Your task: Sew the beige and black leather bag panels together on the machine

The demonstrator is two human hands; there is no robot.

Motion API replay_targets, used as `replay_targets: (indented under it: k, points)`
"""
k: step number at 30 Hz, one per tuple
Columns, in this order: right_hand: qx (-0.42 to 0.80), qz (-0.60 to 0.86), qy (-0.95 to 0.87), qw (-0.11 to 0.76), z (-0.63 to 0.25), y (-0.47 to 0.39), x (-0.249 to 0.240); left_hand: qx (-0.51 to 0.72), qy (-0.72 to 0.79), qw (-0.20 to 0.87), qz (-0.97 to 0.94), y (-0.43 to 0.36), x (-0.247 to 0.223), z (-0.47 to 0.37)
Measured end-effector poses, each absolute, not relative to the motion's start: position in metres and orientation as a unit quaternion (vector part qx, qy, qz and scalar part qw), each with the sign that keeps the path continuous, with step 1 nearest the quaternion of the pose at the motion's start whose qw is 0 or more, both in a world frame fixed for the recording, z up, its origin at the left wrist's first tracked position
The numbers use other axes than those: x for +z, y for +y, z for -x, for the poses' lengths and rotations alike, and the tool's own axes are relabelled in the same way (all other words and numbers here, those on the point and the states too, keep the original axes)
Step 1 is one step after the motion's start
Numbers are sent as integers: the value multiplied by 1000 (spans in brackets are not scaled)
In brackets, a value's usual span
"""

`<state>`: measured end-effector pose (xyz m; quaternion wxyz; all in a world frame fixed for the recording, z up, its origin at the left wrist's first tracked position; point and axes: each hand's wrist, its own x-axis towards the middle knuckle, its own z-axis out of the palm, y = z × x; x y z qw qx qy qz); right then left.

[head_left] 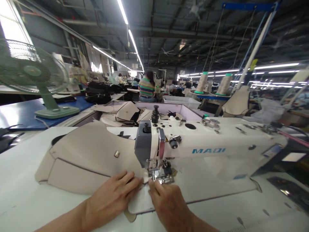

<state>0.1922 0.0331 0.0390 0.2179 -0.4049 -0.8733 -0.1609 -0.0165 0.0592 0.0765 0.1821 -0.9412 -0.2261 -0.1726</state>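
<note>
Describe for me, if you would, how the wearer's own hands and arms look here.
The left hand and right hand are both bare: no glove, ring or watch shows. The left forearm and right forearm are uncovered as far as the picture reaches, with no sleeve in view. No markings can be made out.

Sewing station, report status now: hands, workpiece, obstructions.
Left bare hand on curved beige, dark-seamed piece; right bare hand close by shiny metal presser foot. Piece lies mostly left of grey-and-white sewing machine. Machine sits directly beyond both hands.
</note>
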Motion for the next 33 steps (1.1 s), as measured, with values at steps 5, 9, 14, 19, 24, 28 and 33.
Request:
replay_targets:
  k: [5, 9, 14, 19, 24, 28, 33]
  points:
    - [-161, 423, -871, 191, -187, 31, 42, -162, -237, 194, 938, 61, 73, 15]
    - [-143, 441, -868, 176, -184, 32, 41, -145, -253, 193, 937, 62, 75, 14]
    - [-145, 427, -873, 184, -185, 35, 38, -120, -270, 186, 937, 61, 77, 15]
    - [-185, 406, -865, 228, -188, 36, 36, -102, -272, 192, 938, 62, 76, 13]
    - [-175, 416, -861, 236, -189, 39, 39, -74, -263, 218, 937, 62, 75, 9]
    - [-174, 408, -862, 247, -187, 40, 39, -70, -253, 240, 935, 61, 73, 6]
    - [-141, 429, -860, 238, -185, 39, 33, -56, -248, 250, 934, 61, 70, 4]
